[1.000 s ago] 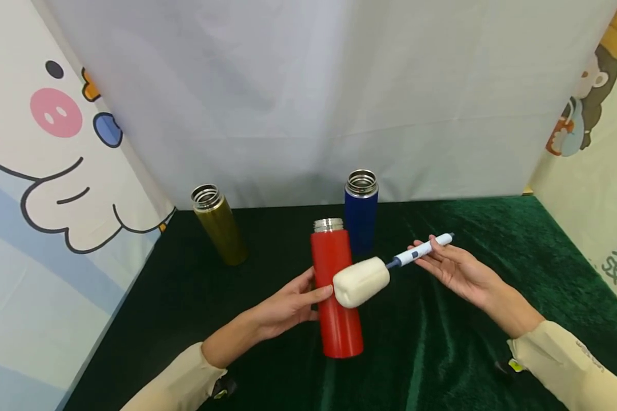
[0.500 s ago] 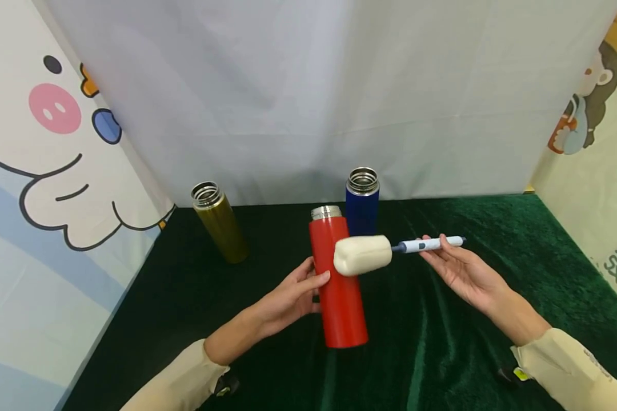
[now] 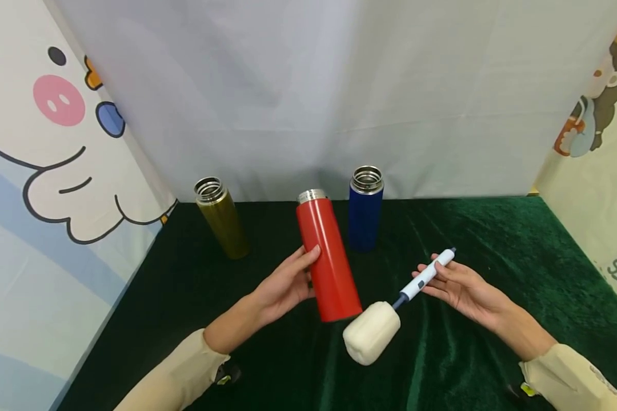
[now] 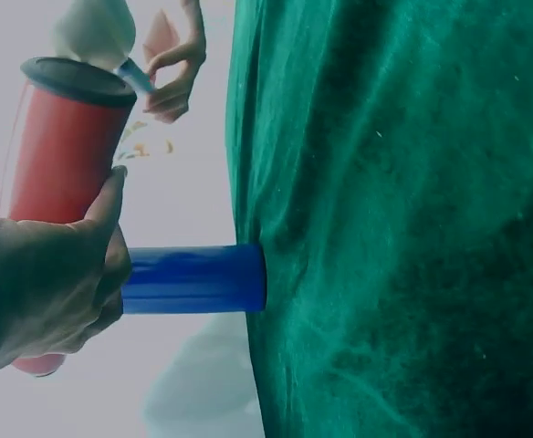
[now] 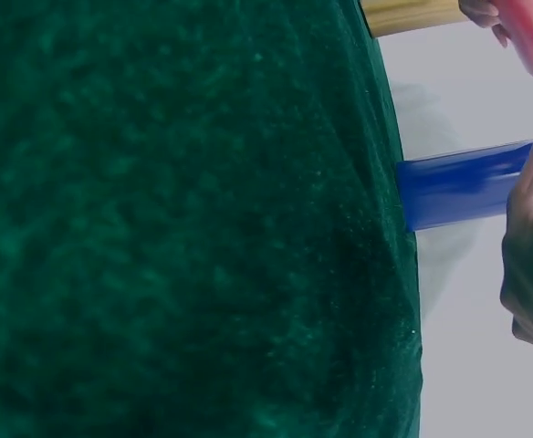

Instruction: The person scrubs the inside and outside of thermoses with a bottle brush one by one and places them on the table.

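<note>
A person's left hand [image 3: 288, 285] is wrapped around the lower half of a red bottle [image 3: 325, 257], fingers curled on its side. The bottle is lifted off the green cloth [image 3: 493, 240] that covers the table and tilts with its open steel mouth pointing up and away, toward the table's back edge. Its lid is off; whether anything is inside cannot be seen from this angle.

The right hand [image 3: 460, 288] pinches the white handle of a bottle brush [image 3: 391, 319] between thumb and fingertips. The handle slants up to the right, and the cream sponge head hangs low at the left end, just below and beside the base of the red bottle, outside it. From the left wrist view the sponge shows just past the bottle's dark base.

Two more bottles stand upright on the cloth near the back edge, both with open steel mouths: a blue bottle [image 3: 365, 208] near the middle, just behind and to the right of the red one, and a gold bottle [image 3: 220, 218] toward the back left corner. Their insides are not visible.

A plain white sheet hangs behind the table, with cartoon-printed panels on both sides.
</note>
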Available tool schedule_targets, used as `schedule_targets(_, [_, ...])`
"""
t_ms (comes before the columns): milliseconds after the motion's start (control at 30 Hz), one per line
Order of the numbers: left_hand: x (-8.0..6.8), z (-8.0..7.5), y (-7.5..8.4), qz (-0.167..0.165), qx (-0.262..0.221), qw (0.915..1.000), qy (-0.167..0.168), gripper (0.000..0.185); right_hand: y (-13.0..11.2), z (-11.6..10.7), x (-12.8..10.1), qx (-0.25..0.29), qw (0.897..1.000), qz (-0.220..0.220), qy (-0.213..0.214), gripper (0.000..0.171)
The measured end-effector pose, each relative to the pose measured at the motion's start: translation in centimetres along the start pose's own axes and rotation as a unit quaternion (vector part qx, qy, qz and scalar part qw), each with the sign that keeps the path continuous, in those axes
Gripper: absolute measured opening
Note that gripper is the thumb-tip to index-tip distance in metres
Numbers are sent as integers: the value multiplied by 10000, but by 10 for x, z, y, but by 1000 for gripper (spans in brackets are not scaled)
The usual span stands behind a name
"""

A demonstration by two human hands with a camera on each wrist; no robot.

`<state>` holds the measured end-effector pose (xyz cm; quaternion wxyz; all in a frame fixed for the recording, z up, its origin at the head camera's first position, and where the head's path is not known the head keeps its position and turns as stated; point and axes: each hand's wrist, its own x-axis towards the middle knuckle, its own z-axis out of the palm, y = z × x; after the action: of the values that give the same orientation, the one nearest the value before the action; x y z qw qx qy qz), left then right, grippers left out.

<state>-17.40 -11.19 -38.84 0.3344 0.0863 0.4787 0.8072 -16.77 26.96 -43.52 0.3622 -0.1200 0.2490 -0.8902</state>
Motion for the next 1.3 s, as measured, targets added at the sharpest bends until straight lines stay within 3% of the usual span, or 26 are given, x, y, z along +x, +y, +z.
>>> schedule_targets(133, [0, -2, -1, -131, 169, 9997, 87, 54, -5, 2, 3, -78, 9997, -36, 227, 36])
schedule_targets(267, [-3, -1, -5, -387, 367, 9986, -34, 55, -13, 7, 9, 428, 9973, -55, 602, 31])
schedule_targets(467, [-5, 3, -12, -823, 798, 9920, -534, 62, -28, 24, 21, 1593, 9762, -495, 1388, 19])
schedule_targets(600, [-6, 4, -14, -887, 1130, 9885, -469, 70, -32, 34, 26, 1781, 9629, -926, 1802, 18])
schedule_targets(700, [-6, 4, -15, -905, 1232, 9875, -395, 71, -29, 34, 24, 1831, 9588, -901, 1975, 19])
schedule_targets(833, [-5, 4, -14, -738, 1261, 9890, -221, 65, -20, 25, 16, 1834, 9643, -569, 1822, 21])
schedule_targets(1067, [-3, -1, -7, -207, 754, 9969, 59, 61, -5, 2, 1, 971, 9922, 209, 756, 36])
schedule_targets(1200, [-4, -2, -4, -173, 543, 9983, 121, 61, -3, -5, 0, 544, 9973, 352, 358, 44])
schedule_targets(1300, [-4, -2, -5, -251, 505, 9984, -12, 59, -4, -6, 0, 398, 9978, 351, 389, 44])
